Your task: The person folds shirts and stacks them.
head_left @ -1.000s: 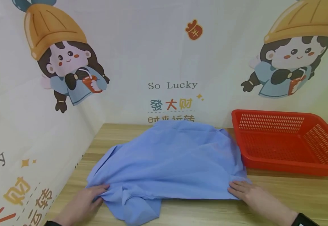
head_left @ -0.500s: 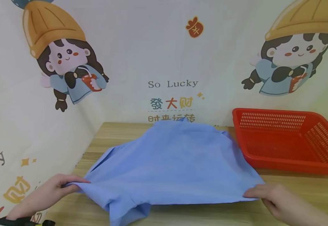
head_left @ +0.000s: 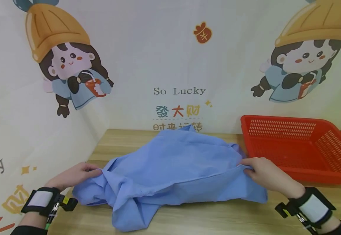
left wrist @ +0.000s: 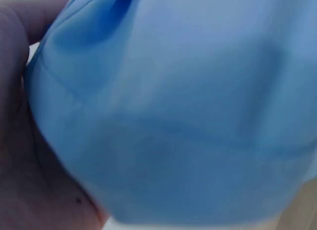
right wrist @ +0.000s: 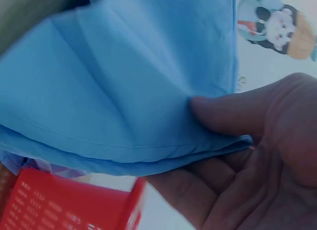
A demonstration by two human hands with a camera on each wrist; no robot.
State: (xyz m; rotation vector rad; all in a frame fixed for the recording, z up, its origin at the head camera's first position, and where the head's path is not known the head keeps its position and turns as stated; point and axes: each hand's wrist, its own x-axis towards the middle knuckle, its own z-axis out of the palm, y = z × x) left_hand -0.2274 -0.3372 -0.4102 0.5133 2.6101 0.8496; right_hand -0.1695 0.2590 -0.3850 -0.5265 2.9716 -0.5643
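Left wall: white sheeting (head_left: 70, 140) printed with gold and red characters and small stars; near the corner, a cartoon child (head_left: 73, 62) in an orange knitted hat holds a red cup.
Left wrist: a black strap (head_left: 41, 199) with a pale panel and a small black device on its inner side.
Left hand: the person's left hand (head_left: 74, 174) reaches in from the near left and pinches the cloth's left part between thumb and fingers.
Blue cloth: a wide, rumpled blue cloth (head_left: 182, 163) lies across the middle of the wooden table (head_left: 211, 215), its far part peaked against the back wall's lettering. Folds bunch at the left, one flap hanging toward the viewer; a crease runs from there up to the right hand.
Back wall: "So Lucky" (head_left: 179, 90) in grey, coloured Chinese characters below, a small red pouch (head_left: 202, 32) above.
Right hand: the right hand (head_left: 265, 171) pinches the stitched hem, thumb on top, fingers beneath, holding it up.
Right wrist: a matching strap (head_left: 314, 208).
Red basket: a shallow, slotted plastic basket (head_left: 290, 172) sits at the far right, just behind the right hand.
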